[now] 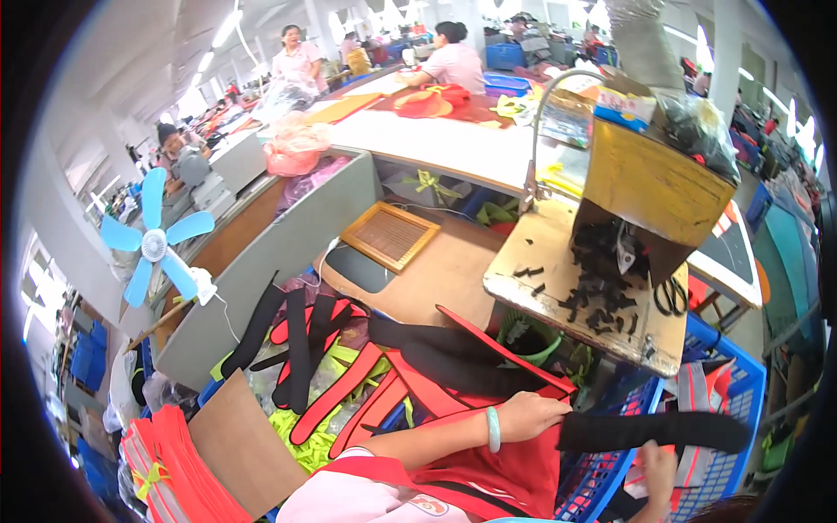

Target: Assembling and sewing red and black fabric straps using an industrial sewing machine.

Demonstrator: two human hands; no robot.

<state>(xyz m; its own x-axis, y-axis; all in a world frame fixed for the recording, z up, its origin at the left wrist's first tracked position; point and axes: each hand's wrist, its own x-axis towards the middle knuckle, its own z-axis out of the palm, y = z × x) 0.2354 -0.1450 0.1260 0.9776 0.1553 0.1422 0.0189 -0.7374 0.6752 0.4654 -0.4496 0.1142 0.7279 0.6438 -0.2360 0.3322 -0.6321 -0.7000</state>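
Note:
A long black fabric strip (689, 429) with a rounded end stretches across the blue baskets at the right. My left hand (532, 417), a pale green bangle on its wrist, is closed on the strip's left end. Just below the strip's lower edge my right hand (656, 471) is curled closed, its fingertips meeting that edge; what they grip is hidden. Red fabric (523, 471) lies across my lap under the left forearm. Left of it several red-and-black strips (336, 397) lie on yellow-green pieces (305, 444). Another wide black piece (462, 362) rests beyond my left forearm.
Above the strip, a wooden stand (523, 283) carries a yellow metal box (658, 183), black scraps (602, 296) and scissors (670, 297). A blue basket (750, 392) stands at the right. A blue fan (153, 246) and stacked red fabric (179, 462) are at left. People sit and stand farther off.

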